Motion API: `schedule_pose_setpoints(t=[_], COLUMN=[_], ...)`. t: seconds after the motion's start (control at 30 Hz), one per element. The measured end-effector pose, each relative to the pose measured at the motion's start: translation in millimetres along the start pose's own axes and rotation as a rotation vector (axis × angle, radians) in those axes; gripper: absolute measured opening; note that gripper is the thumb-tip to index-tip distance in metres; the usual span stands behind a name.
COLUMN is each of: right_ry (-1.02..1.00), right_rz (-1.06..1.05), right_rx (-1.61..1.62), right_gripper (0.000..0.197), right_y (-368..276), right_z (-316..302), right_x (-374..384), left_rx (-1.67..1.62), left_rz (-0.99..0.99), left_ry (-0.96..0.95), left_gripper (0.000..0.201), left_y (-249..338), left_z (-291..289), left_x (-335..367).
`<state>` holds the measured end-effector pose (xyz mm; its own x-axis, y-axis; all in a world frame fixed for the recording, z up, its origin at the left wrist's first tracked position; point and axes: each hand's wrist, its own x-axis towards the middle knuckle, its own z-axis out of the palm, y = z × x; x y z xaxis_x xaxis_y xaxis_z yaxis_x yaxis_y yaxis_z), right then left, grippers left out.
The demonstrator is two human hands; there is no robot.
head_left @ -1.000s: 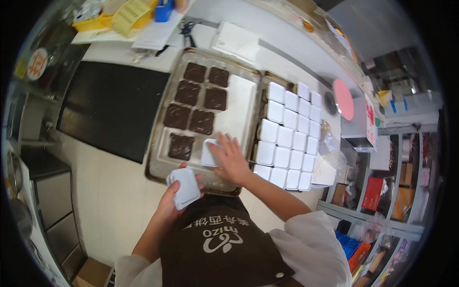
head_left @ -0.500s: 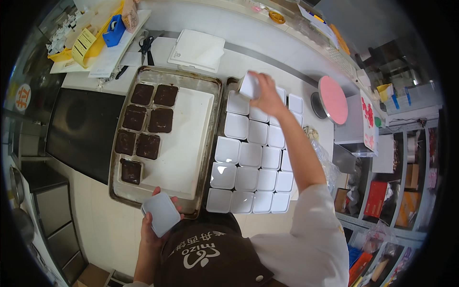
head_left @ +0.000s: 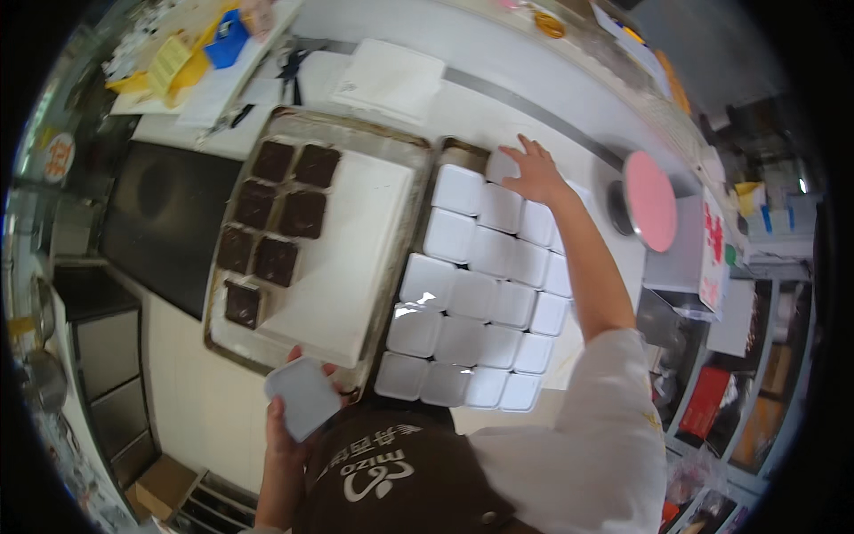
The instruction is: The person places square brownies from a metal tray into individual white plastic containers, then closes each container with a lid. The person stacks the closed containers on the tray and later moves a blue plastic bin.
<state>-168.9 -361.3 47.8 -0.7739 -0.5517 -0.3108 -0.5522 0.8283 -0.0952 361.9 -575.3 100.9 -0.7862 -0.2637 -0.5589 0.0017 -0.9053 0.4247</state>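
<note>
In the head view, a pale, rounded-square lid (head_left: 304,399) is gripped between thumb and fingers of the left hand (head_left: 283,445), near the near edge of a rectangular metal tray (head_left: 360,131). Seven square, uncovered containers (head_left: 302,214) filled with dark brown content are held along that tray's left side. White-lidded, rounded-square containers (head_left: 472,295) are packed in rows on a second, dark-edged tray (head_left: 463,153). At its far end, the right hand's (head_left: 537,176) fingers are spread beside one lidded container (head_left: 502,167); whether it is pinched cannot be told.
</note>
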Motion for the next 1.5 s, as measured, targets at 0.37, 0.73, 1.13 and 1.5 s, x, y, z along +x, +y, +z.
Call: schedule_pose_setpoints(t=[0.37, 0.73, 1.13, 1.5], right_ry=[-0.260, -0.197, -0.026, 0.243], right_rz=[-1.019, -0.953, -0.857, -0.826], right_rx=[0.808, 0.942, 0.761, 0.669], right_gripper=[0.086, 0.082, 0.078, 0.072], right_y=[-314, -410, -472, -479], right_z=[18, 39, 53, 49], right_x=[-211, -229, -246, -256], left_rx=[0.056, 0.037, 0.076, -0.026], left_rz=[-0.129, -0.098, -0.122, -0.087], left_ry=[-0.112, -0.380, -0.400, -0.442], left_gripper=[0.112, 0.120, 0.109, 0.111], left_y=[42, 118, 166, 187], left_z=[1, -80, -126, -133], left_x=[17, -3, -14, -13])
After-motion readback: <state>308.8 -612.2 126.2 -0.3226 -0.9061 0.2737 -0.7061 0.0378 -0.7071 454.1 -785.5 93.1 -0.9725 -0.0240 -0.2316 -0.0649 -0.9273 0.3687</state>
